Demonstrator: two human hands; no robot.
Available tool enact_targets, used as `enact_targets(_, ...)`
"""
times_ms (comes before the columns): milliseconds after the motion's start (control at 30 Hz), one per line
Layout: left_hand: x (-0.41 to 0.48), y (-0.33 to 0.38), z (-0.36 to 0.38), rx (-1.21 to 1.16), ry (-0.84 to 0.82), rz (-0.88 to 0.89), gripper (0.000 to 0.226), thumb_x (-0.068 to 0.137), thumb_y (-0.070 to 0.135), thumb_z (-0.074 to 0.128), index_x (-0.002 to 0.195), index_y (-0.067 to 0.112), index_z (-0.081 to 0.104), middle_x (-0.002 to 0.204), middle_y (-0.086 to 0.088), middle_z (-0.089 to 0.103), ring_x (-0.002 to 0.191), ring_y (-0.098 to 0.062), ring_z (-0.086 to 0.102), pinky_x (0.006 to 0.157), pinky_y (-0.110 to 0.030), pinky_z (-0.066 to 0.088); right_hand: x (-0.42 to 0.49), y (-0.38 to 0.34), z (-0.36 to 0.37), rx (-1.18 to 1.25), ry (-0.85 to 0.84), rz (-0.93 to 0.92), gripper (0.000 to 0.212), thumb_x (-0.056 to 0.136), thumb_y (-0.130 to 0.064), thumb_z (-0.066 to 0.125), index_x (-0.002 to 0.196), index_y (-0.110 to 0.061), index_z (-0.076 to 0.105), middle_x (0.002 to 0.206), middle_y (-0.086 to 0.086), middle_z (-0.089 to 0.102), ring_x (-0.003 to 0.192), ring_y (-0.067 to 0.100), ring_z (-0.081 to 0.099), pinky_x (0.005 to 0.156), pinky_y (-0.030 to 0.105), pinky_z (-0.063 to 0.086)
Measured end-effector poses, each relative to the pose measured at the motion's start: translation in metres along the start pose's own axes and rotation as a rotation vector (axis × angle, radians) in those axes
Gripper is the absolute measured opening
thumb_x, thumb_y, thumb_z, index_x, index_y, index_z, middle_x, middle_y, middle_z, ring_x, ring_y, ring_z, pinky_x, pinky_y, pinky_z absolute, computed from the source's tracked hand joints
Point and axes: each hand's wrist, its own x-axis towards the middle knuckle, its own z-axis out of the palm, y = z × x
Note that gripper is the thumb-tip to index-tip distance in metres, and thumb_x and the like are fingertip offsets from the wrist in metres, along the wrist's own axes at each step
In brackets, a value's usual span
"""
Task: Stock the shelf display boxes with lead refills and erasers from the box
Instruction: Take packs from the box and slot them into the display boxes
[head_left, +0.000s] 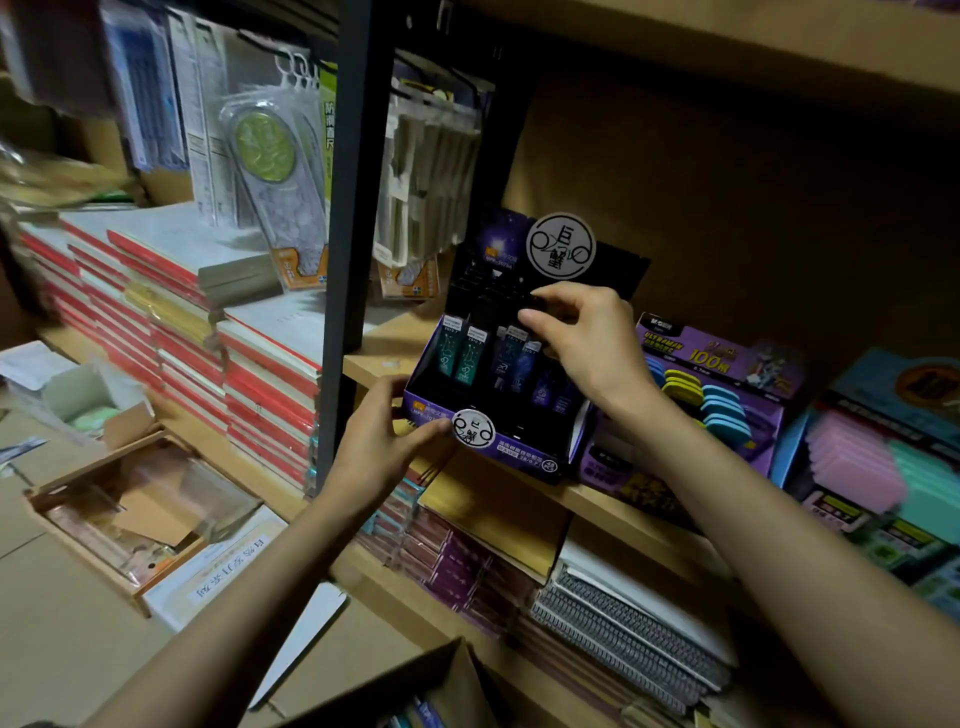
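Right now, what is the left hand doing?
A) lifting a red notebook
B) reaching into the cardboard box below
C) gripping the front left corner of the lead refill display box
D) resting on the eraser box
C: the left hand grips the lead refill display box at its front left corner; the right hand pinches a small dark item above its rows.

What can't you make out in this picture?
Head view:
Whatever the right hand pinches: dark, covered by its fingertips.
Right slots of the display box: behind the right hand.
The carton at the bottom: cut off by the edge.
Print on the refills: too small.
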Motion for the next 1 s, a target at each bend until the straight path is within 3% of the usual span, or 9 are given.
enact_targets(100, 0.001, -0.003, 0.001, 0.005, 0.017, 0.013, 0.057, 0.079, 0.025, 0.072, 0.127, 0.013, 0.045, 0.119, 0.005, 0.055, 0.104, -0.008, 0.053, 0.072, -0.009, 0.042, 0.000, 0.000, 0.004, 0.041, -0.010, 0.020, 0.022, 0.083, -0.019, 0.070, 0.104, -0.012, 0.071, 0.090, 0.004, 0.069, 0.088, 0.020, 0.066, 0.083, 0.043, 0.054)
enact_targets(300, 0.003, -0.006, 0.001, -0.021, 0.013, 0.016, 0.054, 0.079, 0.025, 0.073, 0.125, 0.015, 0.045, 0.116, 0.007, 0.055, 0.102, -0.007, 0.054, 0.071, -0.009, 0.043, 0.001, 0.011, 0.019, 0.068, -0.003, 0.064, 0.023, 0.084, -0.014, 0.069, 0.106, -0.007, 0.069, 0.090, 0.013, 0.070, 0.080, 0.025, 0.068, 0.072, 0.034, 0.058)
enact_targets(433, 0.003, -0.006, -0.002, 0.020, -0.002, 0.038, 0.052, 0.080, 0.025, 0.072, 0.124, 0.018, 0.045, 0.115, 0.009, 0.053, 0.094, 0.002, 0.053, 0.070, -0.004, 0.043, 0.006, 0.012, 0.027, 0.009, -0.001, 0.084, 0.022, 0.083, -0.017, 0.070, 0.101, -0.003, 0.069, 0.088, 0.014, 0.068, 0.084, 0.026, 0.066, 0.081, 0.042, 0.054)
enact_targets(500, 0.001, -0.006, -0.007, 0.076, -0.014, 0.060, 0.053, 0.082, 0.025, 0.070, 0.127, 0.014, 0.045, 0.121, 0.005, 0.053, 0.100, -0.003, 0.054, 0.077, -0.009, 0.044, 0.009, 0.008, 0.027, -0.100, 0.008, 0.050, 0.018, 0.082, -0.020, 0.071, 0.090, -0.004, 0.071, 0.079, 0.012, 0.069, 0.078, 0.024, 0.066, 0.077, 0.039, 0.054)
enact_targets(567, -0.004, -0.004, -0.015, 0.131, -0.025, 0.054, 0.053, 0.083, 0.023, 0.069, 0.128, 0.009, 0.045, 0.126, -0.004, 0.054, 0.111, -0.015, 0.053, 0.089, -0.026, 0.047, 0.011, 0.001, 0.023, -0.291, -0.029, 0.012, 0.025, 0.082, -0.027, 0.071, 0.074, -0.004, 0.068, 0.067, 0.008, 0.064, 0.072, 0.023, 0.064, 0.067, 0.033, 0.051)
enact_targets(633, -0.012, -0.001, -0.025, 0.149, -0.045, 0.021, 0.048, 0.084, 0.021, 0.067, 0.126, 0.008, 0.047, 0.125, -0.006, 0.053, 0.110, -0.017, 0.053, 0.086, -0.030, 0.049, 0.010, -0.006, 0.016, -0.423, -0.081, 0.021, 0.037, 0.081, -0.036, 0.071, 0.065, -0.005, 0.060, 0.059, 0.006, 0.056, 0.070, 0.026, 0.062, 0.064, 0.031, 0.048)
enact_targets(833, -0.069, -0.017, -0.051, 0.166, -0.139, -0.135, 0.020, 0.088, 0.013, 0.062, 0.107, 0.013, 0.055, 0.102, 0.000, 0.061, 0.093, -0.012, 0.060, 0.065, -0.015, 0.049, -0.048, -0.007, -0.005, -0.323, -0.149, -0.085, 0.028, 0.087, -0.034, 0.064, 0.101, -0.010, 0.067, 0.097, 0.008, 0.069, 0.092, 0.022, 0.062, 0.081, 0.037, 0.051)
enact_targets(967, -0.128, -0.058, -0.043, 0.245, -0.160, -0.299, 0.017, 0.086, 0.007, 0.066, 0.101, 0.002, 0.059, 0.095, -0.008, 0.063, 0.089, -0.024, 0.063, 0.079, -0.034, 0.052, -0.122, 0.007, 0.000, -0.179, -0.348, -0.161, 0.020, 0.088, -0.029, 0.063, 0.102, -0.016, 0.068, 0.099, 0.003, 0.070, 0.091, 0.016, 0.063, 0.080, 0.029, 0.049)
enact_targets(1000, -0.147, -0.071, -0.038, 0.236, -0.154, -0.355, 0.017, 0.085, 0.004, 0.066, 0.099, -0.002, 0.059, 0.094, -0.011, 0.063, 0.087, -0.024, 0.062, 0.077, -0.032, 0.049, -0.140, 0.015, 0.007, -0.195, -0.432, -0.157, 0.019, 0.088, -0.030, 0.063, 0.101, -0.017, 0.069, 0.099, 0.003, 0.070, 0.090, 0.015, 0.064, 0.080, 0.030, 0.049)
